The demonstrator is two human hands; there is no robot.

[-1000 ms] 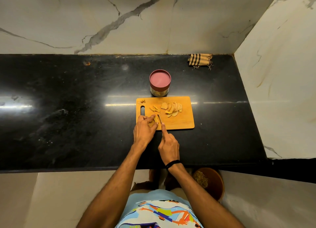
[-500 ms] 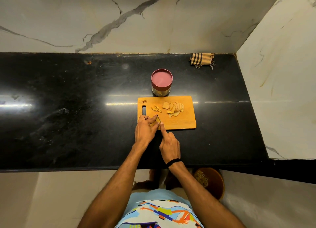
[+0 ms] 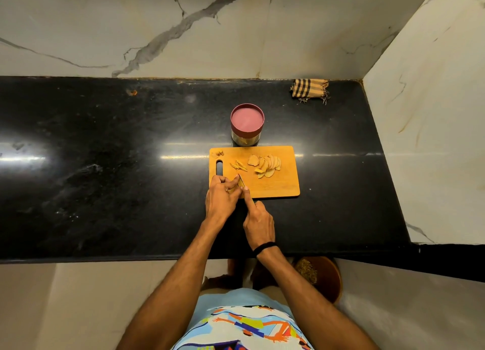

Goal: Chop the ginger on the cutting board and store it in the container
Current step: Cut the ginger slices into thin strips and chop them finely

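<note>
The chopping looks partly done. A fan of ginger slices [image 3: 266, 164] lies toward 1 o'clock on the cutting board [image 3: 283, 184], and a few thin strips [image 3: 238, 165] lie near its middle left. At the board's 7 o'clock corner the left hand [image 3: 220, 196] curls its fingers over a small ginger piece [image 3: 232, 189], mostly hidden under them. The right hand [image 3: 258, 225] grips the knife [image 3: 241, 179], its forefinger laid along the blade, which points toward 11 o'clock just beside the left fingers.

The slices probably need cutting down, and nothing appears stored: the container [image 3: 245, 137] stands on the table [image 3: 105, 166] at the board's 12 o'clock, touching or just beside its far edge, with its pink lid [image 3: 247, 118] on. That lid must come off first.

Dark scraps [image 3: 220, 154] sit at the board's 10 o'clock corner and a striped cloth [image 3: 309, 88] lies well apart at 1 o'clock. Neither obstructs.
</note>
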